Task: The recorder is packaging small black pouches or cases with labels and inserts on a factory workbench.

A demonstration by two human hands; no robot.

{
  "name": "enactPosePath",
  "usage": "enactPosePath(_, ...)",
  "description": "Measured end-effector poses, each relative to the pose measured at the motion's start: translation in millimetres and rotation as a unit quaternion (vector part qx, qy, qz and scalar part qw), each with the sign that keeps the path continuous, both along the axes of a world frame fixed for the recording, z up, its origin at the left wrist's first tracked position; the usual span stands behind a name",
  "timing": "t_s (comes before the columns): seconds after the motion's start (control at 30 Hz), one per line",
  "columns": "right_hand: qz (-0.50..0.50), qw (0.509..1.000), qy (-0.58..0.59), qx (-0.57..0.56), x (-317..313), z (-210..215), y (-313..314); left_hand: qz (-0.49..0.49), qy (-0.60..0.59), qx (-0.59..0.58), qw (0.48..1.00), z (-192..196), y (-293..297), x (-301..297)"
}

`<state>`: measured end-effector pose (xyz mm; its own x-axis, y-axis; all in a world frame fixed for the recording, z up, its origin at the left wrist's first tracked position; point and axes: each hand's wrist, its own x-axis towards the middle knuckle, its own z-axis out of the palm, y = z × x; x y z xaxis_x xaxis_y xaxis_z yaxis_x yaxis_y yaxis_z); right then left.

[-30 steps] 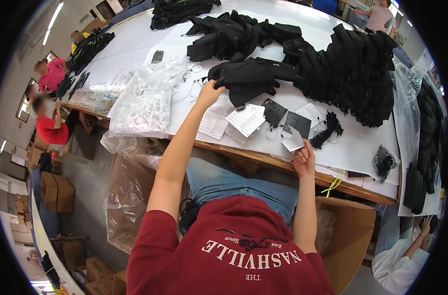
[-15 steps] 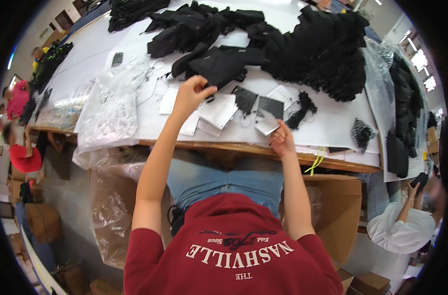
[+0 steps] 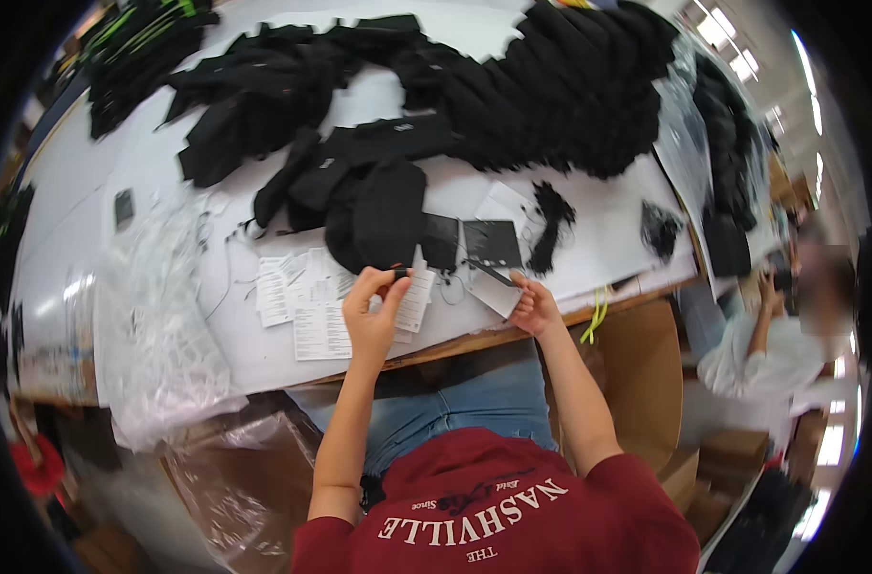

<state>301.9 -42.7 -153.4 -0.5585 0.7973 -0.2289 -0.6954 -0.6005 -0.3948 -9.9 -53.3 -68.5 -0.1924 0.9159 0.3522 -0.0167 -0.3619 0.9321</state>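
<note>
Read clock directions from the centre of the view, with 12 at the top edge; note first the black fabric piece (image 3: 388, 210) at 11 o'clock, drawn since the preceding views towards the near edge of the white table (image 3: 608, 230), now overlapping the printed sheets (image 3: 321, 330) at 8 o'clock and part of one dark card (image 3: 441, 244) at 12 o'clock; find the left hand (image 3: 371, 308) at 8 o'clock, thumb and fingers pinched on a small black strip (image 3: 400, 273) at the lower end of the fabric; do not assume attachment between strip and fabric, the join being too small to tell; find the right hand (image 3: 533, 308) at 3 o'clock, fingertips closed on one corner of a white card (image 3: 496, 298), with a narrow dark band of unclear nature across its upper side; note both hands now closer together and more nearly level than in the earlier views; judge fabric and card, on that basis, as brought side by side for handling, with no contact visible between them; locate for reference the black cord bundle (image 3: 551, 225) at 2 o'clock and the stacked black garments (image 3: 551, 105) at 1 o'clock
</note>
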Motion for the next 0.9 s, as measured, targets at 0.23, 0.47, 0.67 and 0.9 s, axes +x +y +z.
enactPosePath(0.23, 0.043, 0.998, 0.031, 0.025, -8, 15, 5, -0.141, -0.058, -0.098, 0.983, 22, -7, 3)
enactPosePath(0.47, -0.004, 0.998, -0.056, 0.035, -5, 26, -4, -0.149, -0.063, -0.144, 0.976, 14, -23, 36)
enactPosePath(0.67, 0.002, 0.996, -0.088, -0.002, -47, 46, 0, -0.030, -0.058, -0.145, 0.987, -9, -31, 41)
enactPosePath(0.9, -0.059, 0.879, -0.405, 0.244, -80, 91, -38, 0.009, -0.011, -0.174, 0.985, 12, -53, 72)
